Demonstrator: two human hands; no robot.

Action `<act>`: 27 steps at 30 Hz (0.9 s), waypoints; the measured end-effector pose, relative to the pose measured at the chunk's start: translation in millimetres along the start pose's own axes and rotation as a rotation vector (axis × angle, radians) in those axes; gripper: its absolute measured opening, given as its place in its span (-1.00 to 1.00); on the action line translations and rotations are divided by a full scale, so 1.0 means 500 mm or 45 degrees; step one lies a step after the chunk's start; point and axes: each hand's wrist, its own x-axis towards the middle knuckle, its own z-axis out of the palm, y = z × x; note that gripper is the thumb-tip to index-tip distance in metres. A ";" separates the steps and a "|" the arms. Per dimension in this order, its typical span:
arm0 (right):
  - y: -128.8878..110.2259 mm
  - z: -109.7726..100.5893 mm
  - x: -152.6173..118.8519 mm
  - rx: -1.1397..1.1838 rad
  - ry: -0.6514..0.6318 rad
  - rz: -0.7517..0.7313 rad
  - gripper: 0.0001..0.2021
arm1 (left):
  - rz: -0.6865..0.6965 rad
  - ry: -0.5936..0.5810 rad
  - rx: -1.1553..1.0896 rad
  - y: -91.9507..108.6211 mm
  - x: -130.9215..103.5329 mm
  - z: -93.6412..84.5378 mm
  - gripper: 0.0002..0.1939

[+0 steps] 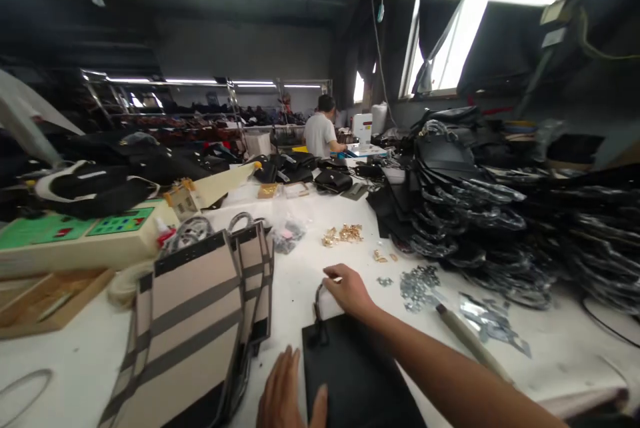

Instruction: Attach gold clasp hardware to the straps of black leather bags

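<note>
A black bag (357,371) lies flat on the table in front of me, its dark handle (318,308) standing up from the far edge. At that handle, my right hand (350,289) is closed, with thumb and fingertips pinched on its top. My left hand (287,393) rests at the bag's left edge, fingers stretched out and thumb over the black surface. Left of it lean several beige and dark striped bag pieces (193,308) with handles. Beyond my right hand lie small gold metal parts (345,235), and to its right silvery metal bits (419,287).
Plastic-wrapped black bags (450,195) are piled high on the right. A rod-like tool (470,341) lies near my right forearm. On the left stand a machine with green panels (100,235) and a wooden tray (55,298). Farther back, a person (320,131) faces a white machine.
</note>
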 end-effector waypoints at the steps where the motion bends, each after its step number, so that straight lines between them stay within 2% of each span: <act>1: 0.041 -0.045 0.001 -0.121 0.035 0.021 -0.73 | 0.010 -0.062 0.098 -0.006 0.018 0.015 -0.43; 3: 0.109 -0.134 0.016 -0.355 0.095 0.087 -0.70 | 0.003 -0.180 0.233 -0.001 0.055 0.027 -0.39; 5: 0.160 -0.204 0.040 -0.548 0.101 0.158 -0.68 | -0.019 -0.243 0.287 0.020 0.088 0.026 -0.41; 7: 0.196 -0.245 0.061 -0.681 0.040 0.207 -0.70 | -0.045 -0.260 0.296 0.046 0.112 0.019 -0.46; 9: 0.217 -0.259 0.074 -0.757 -0.036 0.222 -0.74 | -0.060 -0.271 0.286 0.069 0.126 0.013 -0.53; 13: 0.221 -0.250 0.078 -0.771 -0.068 0.211 -0.77 | -0.070 -0.296 0.256 0.090 0.134 0.008 -0.70; 17: 0.182 -0.244 0.049 -0.587 -0.059 0.206 -0.83 | -0.105 -0.271 0.181 0.083 0.133 0.014 -0.77; 21: 0.105 -0.208 -0.047 -0.241 -0.133 0.139 -0.86 | -0.172 -0.162 -0.185 0.072 0.138 0.022 -0.82; 24: 0.054 -0.144 -0.143 0.292 -0.202 0.206 -0.85 | -0.316 -0.027 -0.548 0.078 0.139 0.027 -0.77; 27: 0.029 -0.078 -0.215 0.781 -0.169 0.337 -0.74 | -0.465 0.042 -0.667 0.090 0.127 0.033 -0.68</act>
